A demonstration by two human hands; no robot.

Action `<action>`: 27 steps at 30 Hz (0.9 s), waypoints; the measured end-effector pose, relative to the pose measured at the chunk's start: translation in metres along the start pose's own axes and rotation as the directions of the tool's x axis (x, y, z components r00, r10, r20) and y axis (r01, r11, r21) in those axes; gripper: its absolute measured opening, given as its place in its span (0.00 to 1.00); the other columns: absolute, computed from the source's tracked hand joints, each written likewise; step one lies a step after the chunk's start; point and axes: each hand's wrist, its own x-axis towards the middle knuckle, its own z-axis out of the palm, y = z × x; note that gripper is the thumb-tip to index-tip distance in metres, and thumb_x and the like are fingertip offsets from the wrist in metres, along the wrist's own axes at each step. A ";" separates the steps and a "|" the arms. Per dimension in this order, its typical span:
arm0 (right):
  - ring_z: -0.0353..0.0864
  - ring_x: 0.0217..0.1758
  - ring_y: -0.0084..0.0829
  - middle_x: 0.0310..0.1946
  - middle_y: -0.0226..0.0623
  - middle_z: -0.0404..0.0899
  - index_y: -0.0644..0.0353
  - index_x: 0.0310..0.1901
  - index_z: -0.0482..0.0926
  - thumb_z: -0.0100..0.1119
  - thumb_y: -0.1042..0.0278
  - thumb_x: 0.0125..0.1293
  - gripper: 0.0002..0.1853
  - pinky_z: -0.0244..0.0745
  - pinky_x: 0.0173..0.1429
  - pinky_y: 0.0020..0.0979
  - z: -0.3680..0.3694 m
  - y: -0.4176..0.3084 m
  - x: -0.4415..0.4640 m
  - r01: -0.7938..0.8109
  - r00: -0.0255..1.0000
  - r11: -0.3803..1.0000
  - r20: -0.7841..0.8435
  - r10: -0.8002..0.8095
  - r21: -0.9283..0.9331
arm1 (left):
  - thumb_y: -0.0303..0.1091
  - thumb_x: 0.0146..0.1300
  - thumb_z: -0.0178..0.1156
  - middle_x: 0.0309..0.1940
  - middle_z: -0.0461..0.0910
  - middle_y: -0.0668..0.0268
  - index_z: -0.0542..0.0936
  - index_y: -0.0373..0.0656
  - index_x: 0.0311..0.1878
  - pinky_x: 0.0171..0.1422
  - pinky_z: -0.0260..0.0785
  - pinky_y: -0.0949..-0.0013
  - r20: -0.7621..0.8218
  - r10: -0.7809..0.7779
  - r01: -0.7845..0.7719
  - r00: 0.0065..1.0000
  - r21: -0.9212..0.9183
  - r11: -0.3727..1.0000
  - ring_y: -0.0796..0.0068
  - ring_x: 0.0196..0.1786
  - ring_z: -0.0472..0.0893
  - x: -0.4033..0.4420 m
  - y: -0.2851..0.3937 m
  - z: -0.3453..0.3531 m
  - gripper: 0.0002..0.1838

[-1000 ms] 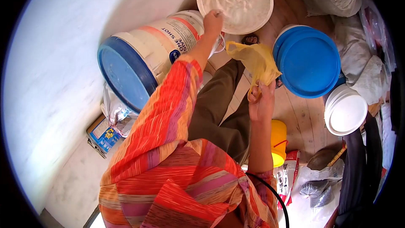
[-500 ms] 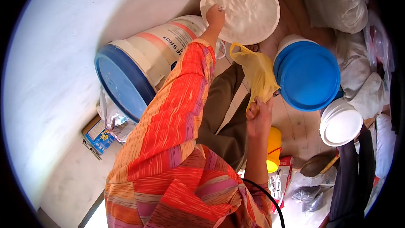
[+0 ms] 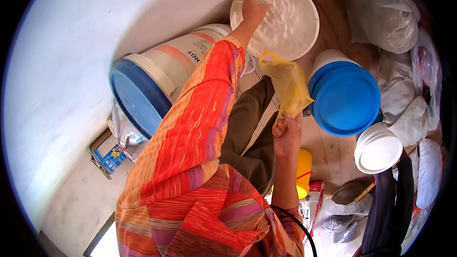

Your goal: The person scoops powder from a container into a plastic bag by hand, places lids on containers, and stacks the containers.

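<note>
**Yellow plastic bag (image 3: 288,83) in the right grip (image 3: 287,138), loose end toward the white basin (image 3: 316,24)**

Grasps the bag by a bunched near end. Stretches just ahead of the right grip, on a long axis pointing away from the body and slightly left, toward the near rim of the basin. Meets that rim in view; impossible to tell touching from apart. Nearer to the basin, and over it: the left grip (image 3: 253,12), with fingers curled at the rippled clear liquid (image 3: 285,21). Cannot tell whether clenched on something or merely folded.

Below and between both grips: dark trousers (image 3: 250,102) and a plank-like floor (image 3: 328,147). Just right of the right grip: a blue-lidded bucket (image 3: 345,100), leaving little room on that side. Farther right: a white tub (image 3: 378,147) and, beyond, pale sacks (image 3: 381,9). Behind the right grip, close to the forearm: a yellow pail (image 3: 303,169). Well left, partly behind the sleeve (image 3: 190,123): a large printed bucket (image 3: 173,59), near the white wall (image 3: 71,43).
</note>
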 end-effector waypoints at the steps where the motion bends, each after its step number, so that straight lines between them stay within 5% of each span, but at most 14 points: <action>1: 0.63 0.26 0.16 0.34 0.27 0.66 0.49 0.61 0.60 0.47 0.75 0.61 0.25 0.59 0.25 0.18 0.001 -0.001 0.001 -0.006 1.000 1.000 0.006 0.006 -0.001 | 0.42 0.47 0.66 0.45 0.74 0.48 0.75 0.38 0.50 0.56 0.65 0.59 0.026 -0.030 0.030 0.999 -0.005 1.000 0.51 0.54 0.71 0.000 0.005 -0.001 0.28; 4: 0.63 0.26 0.16 0.34 0.27 0.66 0.49 0.61 0.60 0.47 0.75 0.61 0.26 0.59 0.25 0.18 0.005 -0.004 0.002 -0.007 1.000 1.000 -0.001 0.007 -0.013 | 0.42 0.47 0.66 0.39 0.77 0.49 0.78 0.37 0.46 0.54 0.67 0.59 0.019 0.060 -0.061 0.998 0.025 0.998 0.53 0.48 0.75 0.006 0.003 0.006 0.24; 8: 0.64 0.27 0.16 0.34 0.27 0.67 0.48 0.62 0.60 0.47 0.75 0.62 0.26 0.60 0.26 0.18 0.004 -0.008 0.005 -0.004 1.000 1.000 -0.005 0.004 -0.027 | 0.38 0.49 0.64 0.32 0.80 0.53 0.80 0.37 0.41 0.48 0.70 0.62 0.059 -0.019 0.021 0.998 -0.043 0.999 0.57 0.39 0.79 0.006 0.008 -0.002 0.18; 10: 0.64 0.27 0.16 0.34 0.26 0.67 0.48 0.62 0.59 0.47 0.75 0.62 0.26 0.60 0.26 0.18 0.003 -0.009 0.005 -0.012 1.000 1.000 -0.006 0.012 -0.024 | 0.33 0.51 0.62 0.28 0.81 0.56 0.82 0.38 0.39 0.41 0.71 0.64 0.115 -0.278 0.301 0.954 -0.388 0.871 0.62 0.32 0.80 -0.005 0.021 -0.018 0.12; 14: 0.65 0.27 0.16 0.34 0.26 0.67 0.48 0.63 0.58 0.46 0.74 0.63 0.26 0.60 0.26 0.17 0.005 -0.010 0.007 -0.024 1.000 1.000 -0.005 0.024 -0.015 | 0.30 0.52 0.60 0.30 0.81 0.57 0.81 0.39 0.42 0.40 0.71 0.66 0.049 -0.188 0.194 0.981 -0.323 0.926 0.65 0.33 0.80 -0.006 -0.011 -0.014 0.13; 17: 0.65 0.27 0.16 0.34 0.26 0.67 0.48 0.63 0.58 0.46 0.74 0.63 0.26 0.60 0.26 0.16 0.007 -0.012 0.007 -0.027 0.999 1.000 0.023 0.028 -0.007 | 0.33 0.57 0.59 0.33 0.81 0.60 0.79 0.36 0.46 0.41 0.69 0.70 0.192 -0.277 0.325 0.941 -0.296 0.898 0.70 0.34 0.79 -0.008 -0.013 -0.019 0.15; 19: 0.64 0.27 0.15 0.35 0.26 0.67 0.48 0.62 0.59 0.47 0.74 0.63 0.25 0.60 0.25 0.16 0.006 -0.011 0.008 -0.021 0.999 1.000 0.027 0.022 -0.015 | 0.35 0.55 0.61 0.37 0.81 0.55 0.78 0.35 0.48 0.46 0.69 0.68 0.202 -0.077 0.101 0.976 -0.107 0.989 0.64 0.40 0.80 -0.012 -0.006 -0.025 0.18; 22: 0.63 0.27 0.15 0.36 0.25 0.68 0.47 0.61 0.60 0.47 0.74 0.63 0.24 0.60 0.24 0.15 0.003 -0.008 0.009 -0.016 0.999 1.000 0.028 0.016 -0.017 | 0.35 0.50 0.62 0.32 0.81 0.54 0.80 0.39 0.41 0.46 0.71 0.61 0.078 0.039 -0.030 0.996 -0.125 0.992 0.55 0.37 0.79 -0.016 -0.001 -0.016 0.16; 27: 0.63 0.27 0.15 0.36 0.25 0.67 0.47 0.61 0.60 0.47 0.74 0.63 0.24 0.60 0.24 0.15 0.000 -0.008 0.006 -0.026 1.000 1.000 -0.001 0.026 -0.008 | 0.35 0.47 0.64 0.34 0.79 0.54 0.81 0.41 0.40 0.48 0.71 0.61 -0.100 0.176 -0.173 0.979 0.043 0.984 0.55 0.39 0.78 -0.019 -0.005 0.012 0.15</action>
